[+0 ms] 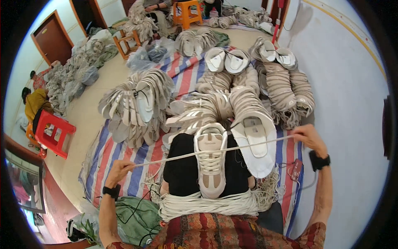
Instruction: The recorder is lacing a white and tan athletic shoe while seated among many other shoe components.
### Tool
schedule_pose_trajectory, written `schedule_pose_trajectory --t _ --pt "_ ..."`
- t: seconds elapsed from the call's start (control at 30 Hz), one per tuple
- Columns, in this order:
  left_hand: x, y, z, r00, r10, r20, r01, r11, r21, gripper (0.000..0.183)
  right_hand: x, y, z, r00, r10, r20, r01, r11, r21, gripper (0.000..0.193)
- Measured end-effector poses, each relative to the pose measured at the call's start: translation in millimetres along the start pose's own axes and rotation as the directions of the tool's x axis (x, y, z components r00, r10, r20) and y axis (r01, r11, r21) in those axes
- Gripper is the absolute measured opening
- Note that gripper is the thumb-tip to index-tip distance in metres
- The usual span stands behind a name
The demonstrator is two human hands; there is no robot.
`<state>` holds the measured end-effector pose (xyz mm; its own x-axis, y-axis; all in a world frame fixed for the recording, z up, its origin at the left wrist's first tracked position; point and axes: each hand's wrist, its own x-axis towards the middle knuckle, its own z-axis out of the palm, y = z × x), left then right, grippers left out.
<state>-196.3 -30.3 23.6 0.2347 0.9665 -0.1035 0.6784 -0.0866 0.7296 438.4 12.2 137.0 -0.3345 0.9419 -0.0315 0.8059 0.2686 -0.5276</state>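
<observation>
A beige and white shoe upper (212,174) rests on my black-clad lap, its toe toward me, with lace threaded across its front. Above it a pale shoelace (186,155) is stretched almost straight from side to side. My left hand (119,171) pinches one end of it, out to the left of the lap. Higher up on the right, my right hand (309,139) pinches the other end. A thick bundle of loose laces (207,206) lies across my lap at the waist. Just right of the shoe upper, a white-lined upper (259,145) leans from a nested row.
Stacked shoe uppers (137,101) stand on a striped sheet (110,155), with more tied stacks (286,89) near the right wall. A red stool (54,130) and an orange stool (187,14) stand farther off. People sit among piles at the back and left. A green sack (134,218) lies lower left.
</observation>
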Motion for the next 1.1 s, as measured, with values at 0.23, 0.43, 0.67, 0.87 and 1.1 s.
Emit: schedule_pose_trajectory --t 0.23,0.43,0.67,0.87,1.1 --pt "-73 -23 -19 0.932 -0.095 -0.348 0.172 0.965 0.196 0.009 -68 55 -22 0.872 0.097 -0.48 -0.222 0.952 -0.212 0.012" --pt "-86 -60 10 0.8 0.263 -0.539 0.179 0.753 0.633 0.007 -109 42 1 0.62 -0.319 -0.717 -0.309 0.74 -0.597 0.008" --pt "-32 -75 27 0.755 0.05 -0.654 0.122 0.969 0.215 0.017 -142 -33 82 0.418 -0.364 -0.832 -0.113 0.888 -0.446 0.027" --pt "56 27 47 0.822 -0.081 -0.563 -0.075 0.966 -0.248 0.017 -21 -99 163 0.898 0.051 -0.438 0.23 0.793 0.564 0.026" --pt "100 148 104 0.967 0.034 -0.252 -0.191 0.751 -0.632 0.018 32 -70 207 0.973 0.198 -0.122 -0.043 0.67 0.742 0.017"
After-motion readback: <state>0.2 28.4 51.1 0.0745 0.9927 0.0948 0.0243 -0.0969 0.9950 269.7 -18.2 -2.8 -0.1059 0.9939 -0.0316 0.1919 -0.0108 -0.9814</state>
